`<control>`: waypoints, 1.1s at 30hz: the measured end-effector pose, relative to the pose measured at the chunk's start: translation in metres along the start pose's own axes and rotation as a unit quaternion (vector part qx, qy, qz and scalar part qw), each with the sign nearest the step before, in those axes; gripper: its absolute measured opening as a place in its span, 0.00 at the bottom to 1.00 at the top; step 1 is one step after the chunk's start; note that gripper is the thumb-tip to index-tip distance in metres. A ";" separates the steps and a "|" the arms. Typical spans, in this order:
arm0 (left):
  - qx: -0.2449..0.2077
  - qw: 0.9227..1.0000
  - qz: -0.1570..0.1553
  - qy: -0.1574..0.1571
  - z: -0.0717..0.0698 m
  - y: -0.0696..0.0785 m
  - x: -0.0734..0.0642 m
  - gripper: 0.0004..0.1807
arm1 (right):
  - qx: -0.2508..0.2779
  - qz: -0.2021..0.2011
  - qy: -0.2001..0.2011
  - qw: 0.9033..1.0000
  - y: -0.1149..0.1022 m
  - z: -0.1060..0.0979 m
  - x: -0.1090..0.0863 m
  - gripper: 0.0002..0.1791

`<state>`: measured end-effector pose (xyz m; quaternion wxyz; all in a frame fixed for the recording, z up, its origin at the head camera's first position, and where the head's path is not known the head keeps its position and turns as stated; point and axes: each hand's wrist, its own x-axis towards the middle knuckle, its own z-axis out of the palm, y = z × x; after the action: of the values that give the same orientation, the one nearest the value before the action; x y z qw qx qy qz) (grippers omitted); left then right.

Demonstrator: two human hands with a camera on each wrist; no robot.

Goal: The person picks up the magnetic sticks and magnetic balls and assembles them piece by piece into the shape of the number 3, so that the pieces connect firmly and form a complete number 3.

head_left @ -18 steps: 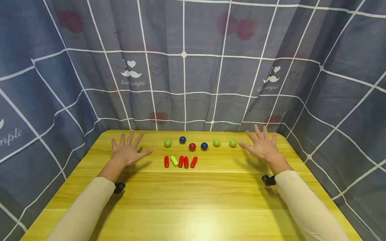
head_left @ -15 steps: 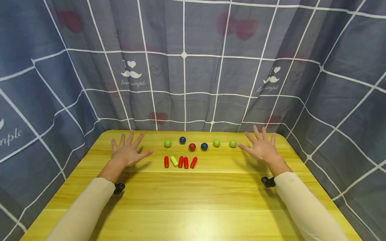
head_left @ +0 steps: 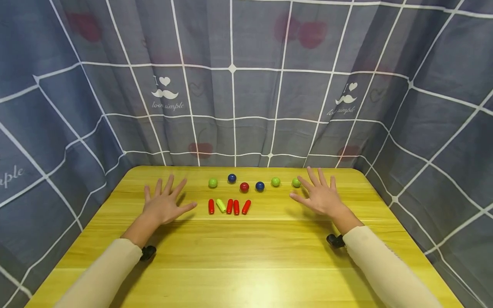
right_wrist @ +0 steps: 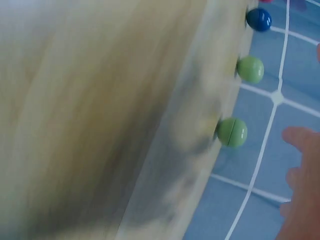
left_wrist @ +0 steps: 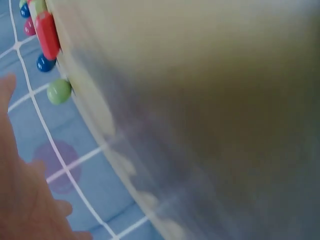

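Note:
My left hand (head_left: 162,207) hovers over the left part of the table with its fingers spread and nothing in them. To its right lie red capsule-shaped pieces (head_left: 211,206) and a yellow-green one (head_left: 221,205), in a loose row. Behind that row sit a red ball (head_left: 244,187), a near blue ball (head_left: 259,186), a far blue ball (head_left: 232,178) and a left green ball (head_left: 213,182). On the other side my right hand (head_left: 322,197), also spread and holding nothing, is nearest the rightmost green ball (right_wrist: 232,132). Another green ball (right_wrist: 250,69) lies just left of that one.
The yellow wooden table (head_left: 231,248) has a rounded back edge just behind the balls. A blue-grey checked curtain (head_left: 254,94) closes off the back and both sides. Small black wrist cameras, left (head_left: 148,253) and right (head_left: 335,241), sit below the hands.
My right hand has moved left and slightly toward me, its fingers now overlapping the rightmost green ball in the head view. The left hand has come slightly toward me. The balls and capsules stay put.

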<state>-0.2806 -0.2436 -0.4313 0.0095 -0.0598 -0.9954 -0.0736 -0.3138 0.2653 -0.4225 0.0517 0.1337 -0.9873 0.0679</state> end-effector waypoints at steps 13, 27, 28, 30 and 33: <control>-0.040 0.999 0.028 0.017 0.013 0.024 -0.024 0.55 | 0.021 -0.118 0.003 0.993 -0.049 0.017 0.005 0.46; -0.093 0.991 0.082 0.049 0.013 0.058 -0.050 0.50 | 0.118 -0.224 -0.028 0.967 -0.080 0.025 0.018 0.43; -0.100 0.990 0.087 0.054 0.013 0.060 -0.052 0.49 | 0.117 -0.229 -0.031 0.966 -0.082 0.027 0.019 0.42; -0.108 0.988 0.095 0.059 0.013 0.065 -0.056 0.48 | 0.115 -0.236 -0.040 0.964 -0.086 0.029 0.021 0.42; -0.123 0.984 0.109 0.062 0.014 0.072 -0.062 0.46 | 0.131 -0.229 -0.065 0.962 -0.093 0.031 0.024 0.42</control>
<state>-0.2110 -0.1782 -0.4362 0.0718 -0.1643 -0.9637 -0.1977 -0.3145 0.1657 -0.4394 -0.0161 0.3664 -0.9139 0.1742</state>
